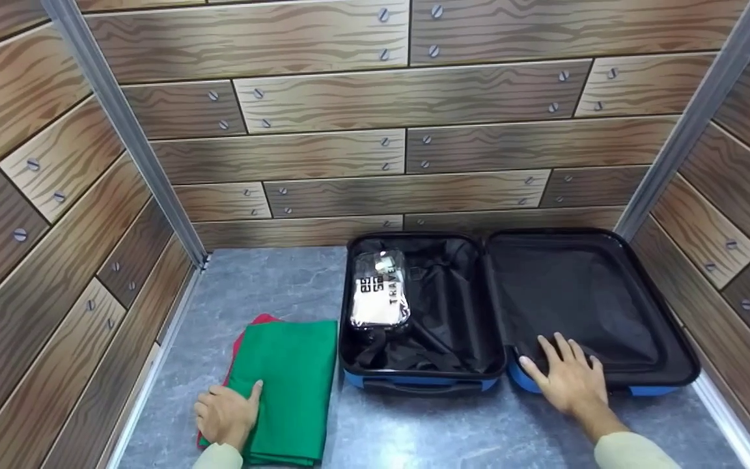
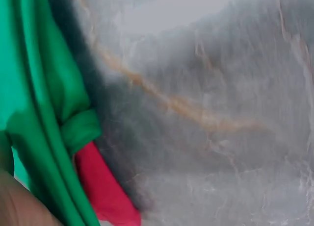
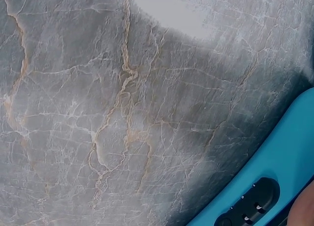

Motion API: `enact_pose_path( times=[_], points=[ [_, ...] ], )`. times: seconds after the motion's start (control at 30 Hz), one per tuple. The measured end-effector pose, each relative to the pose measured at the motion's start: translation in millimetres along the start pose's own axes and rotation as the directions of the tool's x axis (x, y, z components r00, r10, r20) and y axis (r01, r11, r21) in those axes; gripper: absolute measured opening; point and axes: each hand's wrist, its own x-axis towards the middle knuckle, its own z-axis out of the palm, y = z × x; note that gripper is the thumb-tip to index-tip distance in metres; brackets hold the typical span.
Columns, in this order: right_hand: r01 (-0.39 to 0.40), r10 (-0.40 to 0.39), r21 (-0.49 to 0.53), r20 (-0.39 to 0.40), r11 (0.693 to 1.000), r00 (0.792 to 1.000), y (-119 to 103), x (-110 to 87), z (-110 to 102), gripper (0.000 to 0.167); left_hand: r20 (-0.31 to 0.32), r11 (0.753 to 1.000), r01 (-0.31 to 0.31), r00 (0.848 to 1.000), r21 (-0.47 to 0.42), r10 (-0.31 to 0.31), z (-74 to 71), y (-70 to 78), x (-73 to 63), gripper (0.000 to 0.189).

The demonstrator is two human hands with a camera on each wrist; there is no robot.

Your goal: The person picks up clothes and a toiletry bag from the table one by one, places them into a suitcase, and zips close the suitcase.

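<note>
A folded green cloth lies at the left on top of a red cloth, whose edge shows along its left side. My left hand grips the green cloth's left edge, thumb on top and fingers curled at the side. In the left wrist view, layered folds of green cloth hang over a red corner. An open suitcase with a black interior and blue shell lies to the right. My right hand rests with spread fingers on the front rim of its right half.
A clear pouch marked TRAVEL, with white contents, sits in the suitcase's left half near black straps. The right wrist view shows a combination lock on the blue shell. Wood-patterned walls enclose the grey marbled surface.
</note>
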Motion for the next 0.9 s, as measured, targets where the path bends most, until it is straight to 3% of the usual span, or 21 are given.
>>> enact_pose_path(
  times=[0.13,0.27,0.37,0.57,0.7,0.9],
  points=[
    [0.005,-0.005,0.005,-0.001,1.000,1.000,-3,-0.3,3,0.092,0.132,0.999,0.043,0.990,-0.004,-0.042,-11.1,-2.2,5.1,0.077],
    [0.002,-0.002,0.006,0.006,1.000,1.000,-5,-0.7,6,0.092,0.285,0.993,0.100,0.955,-0.056,-0.080,-22.8,-3.3,14.2,0.083],
    [-0.001,0.001,0.008,0.002,1.000,1.000,-6,-0.1,5,0.092,0.339,0.990,0.097,0.939,-0.103,-0.057,-31.6,-3.6,21.0,0.076],
    [0.002,-0.002,0.007,-0.001,1.000,1.000,-5,2.4,-2,0.092,0.339,0.977,-0.016,0.936,-0.212,0.089,-50.9,10.2,32.7,0.063],
    [-0.002,0.002,0.009,0.014,1.000,1.000,-2,2.7,-5,0.094,0.335,0.962,-0.046,0.932,-0.268,0.138,-64.3,23.7,40.6,0.048],
    [0.002,-0.002,0.005,0.028,1.000,1.000,0,2.6,-5,0.094,0.296,0.955,-0.107,0.936,-0.276,0.190,-71.4,18.4,45.4,0.040]
  ],
)
